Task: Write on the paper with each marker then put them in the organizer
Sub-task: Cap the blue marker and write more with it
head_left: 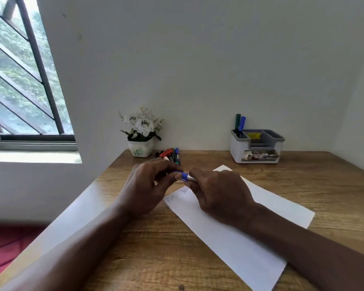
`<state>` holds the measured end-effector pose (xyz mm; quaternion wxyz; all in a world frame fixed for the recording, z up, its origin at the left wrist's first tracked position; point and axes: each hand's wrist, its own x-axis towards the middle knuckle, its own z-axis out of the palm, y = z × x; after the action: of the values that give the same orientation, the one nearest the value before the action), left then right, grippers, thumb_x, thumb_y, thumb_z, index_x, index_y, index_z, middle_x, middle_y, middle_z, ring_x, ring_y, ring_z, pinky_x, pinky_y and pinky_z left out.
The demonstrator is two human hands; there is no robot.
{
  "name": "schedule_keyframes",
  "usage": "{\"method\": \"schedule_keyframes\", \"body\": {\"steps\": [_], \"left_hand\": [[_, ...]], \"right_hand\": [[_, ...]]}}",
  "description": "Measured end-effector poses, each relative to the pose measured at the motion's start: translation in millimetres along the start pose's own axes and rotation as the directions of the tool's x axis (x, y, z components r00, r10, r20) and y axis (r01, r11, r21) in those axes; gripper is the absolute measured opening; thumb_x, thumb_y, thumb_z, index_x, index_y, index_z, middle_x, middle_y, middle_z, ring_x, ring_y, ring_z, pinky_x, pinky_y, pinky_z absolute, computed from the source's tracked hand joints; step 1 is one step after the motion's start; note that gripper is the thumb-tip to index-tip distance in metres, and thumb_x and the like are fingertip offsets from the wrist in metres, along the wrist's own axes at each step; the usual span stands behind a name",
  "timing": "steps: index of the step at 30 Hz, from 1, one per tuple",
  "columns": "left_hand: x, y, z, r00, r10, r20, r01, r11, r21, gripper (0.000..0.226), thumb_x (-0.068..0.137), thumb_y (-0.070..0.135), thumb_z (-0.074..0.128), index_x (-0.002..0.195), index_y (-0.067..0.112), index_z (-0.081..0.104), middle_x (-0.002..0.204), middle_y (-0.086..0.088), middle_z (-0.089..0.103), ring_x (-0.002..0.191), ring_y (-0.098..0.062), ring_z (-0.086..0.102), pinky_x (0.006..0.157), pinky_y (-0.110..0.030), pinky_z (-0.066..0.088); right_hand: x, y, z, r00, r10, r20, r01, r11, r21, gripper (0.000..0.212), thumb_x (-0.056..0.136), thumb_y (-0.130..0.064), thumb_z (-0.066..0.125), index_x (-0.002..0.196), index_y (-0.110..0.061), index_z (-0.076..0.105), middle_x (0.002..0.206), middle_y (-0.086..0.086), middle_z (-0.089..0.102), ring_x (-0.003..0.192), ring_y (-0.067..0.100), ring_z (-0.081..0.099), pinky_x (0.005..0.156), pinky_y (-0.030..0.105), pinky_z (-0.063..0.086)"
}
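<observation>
Blue marker (187, 177): held over far end of paper (229, 238), table (156, 259) centre. Left hand (147, 185) pinching cap (182, 175); right hand (219, 194) gripping the rest. Step likely capping or uncapping. Next: organizer (256, 148), far right corner. Spare markers (169, 155) piled at far edge.

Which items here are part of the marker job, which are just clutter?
Job: blue marker gripped by left hand and right hand; white paper sheet; pile of loose markers; grey-and-white plastic organizer with two markers inside.
Idle: white flowers in ceramic pot; barred window.
</observation>
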<state>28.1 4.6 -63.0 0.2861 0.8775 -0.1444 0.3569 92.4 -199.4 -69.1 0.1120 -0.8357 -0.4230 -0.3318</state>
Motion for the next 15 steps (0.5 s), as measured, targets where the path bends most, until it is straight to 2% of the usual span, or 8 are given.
{"method": "schedule_keyframes", "body": {"steps": [3, 5, 7, 9, 11, 13, 15], "left_hand": [[0.3, 3.9, -5.2, 0.998, 0.028, -0.056, -0.023, 0.996, 0.087, 0.015, 0.091, 0.029, 0.075, 0.105, 0.024, 0.074, 0.091, 0.015, 0.067, 0.073, -0.010, 0.064, 0.064, -0.030, 0.053], [-1.0, 1.4, -7.0, 0.996, -0.001, -0.084, 0.009, 0.996, 0.091, 0.016, 0.090, 0.028, 0.076, 0.105, 0.023, 0.075, 0.092, 0.016, 0.067, 0.073, -0.009, 0.063, 0.064, -0.030, 0.053], [-1.3, -5.1, -7.1, 0.992, -0.063, -0.109, 0.069, 0.996, 0.055, 0.017, 0.089, 0.030, 0.077, 0.104, 0.025, 0.076, 0.091, 0.015, 0.070, 0.073, -0.010, 0.066, 0.064, -0.034, 0.055], [0.1, -12.0, -6.7, 0.983, -0.140, -0.116, 0.146, 0.988, 0.047, 0.017, 0.087, 0.033, 0.078, 0.104, 0.029, 0.077, 0.089, 0.015, 0.073, 0.074, -0.009, 0.068, 0.067, -0.035, 0.057], [1.2, -17.4, -6.2, 0.971, -0.222, -0.094, 0.229, 0.971, 0.074, 0.017, 0.086, 0.033, 0.079, 0.103, 0.031, 0.077, 0.086, 0.018, 0.074, 0.076, -0.003, 0.068, 0.068, -0.030, 0.056], [1.6, -18.7, -4.6, 0.962, -0.270, -0.032, 0.272, 0.953, 0.133, 0.014, 0.086, 0.036, 0.079, 0.099, 0.033, 0.078, 0.084, 0.020, 0.073, 0.077, 0.001, 0.066, 0.068, -0.024, 0.052], [2.1, -16.9, -2.0, 0.958, -0.282, 0.041, 0.266, 0.935, 0.233, 0.010, 0.088, 0.041, 0.075, 0.096, 0.035, 0.077, 0.082, 0.021, 0.072, 0.077, 0.002, 0.063, 0.067, -0.024, 0.051]], "right_hand": [[1.1, 2.1, -4.0, 0.981, 0.163, 0.101, -0.170, 0.984, 0.062, 0.038, 0.105, -0.052, 0.033, 0.116, -0.028, 0.061, 0.088, 0.000, 0.074, 0.076, 0.023, 0.069, 0.056, 0.032, 0.031], [0.7, 8.1, -4.9, 0.947, 0.266, 0.181, -0.287, 0.952, 0.105, 0.041, 0.104, -0.052, 0.034, 0.123, -0.029, 0.061, 0.095, 0.000, 0.075, 0.086, 0.023, 0.069, 0.063, 0.031, 0.033], [1.8, 12.8, -4.9, 0.928, 0.310, 0.205, -0.342, 0.928, 0.145, 0.040, 0.103, -0.051, 0.037, 0.122, -0.030, 0.065, 0.096, -0.001, 0.075, 0.087, 0.020, 0.067, 0.066, 0.030, 0.036], [2.0, 16.5, -2.3, 0.928, 0.313, 0.201, -0.347, 0.924, 0.164, 0.036, 0.102, -0.048, 0.039, 0.113, -0.029, 0.068, 0.095, -0.002, 0.074, 0.082, 0.018, 0.063, 0.067, 0.030, 0.036], [1.2, 18.1, -2.8, 0.932, 0.288, 0.221, -0.329, 0.927, 0.179, 0.034, 0.102, -0.044, 0.040, 0.107, -0.027, 0.068, 0.095, -0.004, 0.073, 0.079, 0.016, 0.059, 0.067, 0.031, 0.036], [-0.4, 19.1, -4.3, 0.943, 0.208, 0.261, -0.257, 0.952, 0.168, 0.032, 0.102, -0.045, 0.040, 0.106, -0.028, 0.068, 0.097, -0.005, 0.074, 0.085, 0.016, 0.064, 0.067, 0.030, 0.036], [-1.7, 17.9, -6.2, 0.944, 0.132, 0.301, -0.182, 0.973, 0.144, 0.031, 0.101, -0.046, 0.042, 0.112, -0.031, 0.066, 0.104, -0.006, 0.073, 0.092, 0.015, 0.065, 0.069, 0.029, 0.036]]}}
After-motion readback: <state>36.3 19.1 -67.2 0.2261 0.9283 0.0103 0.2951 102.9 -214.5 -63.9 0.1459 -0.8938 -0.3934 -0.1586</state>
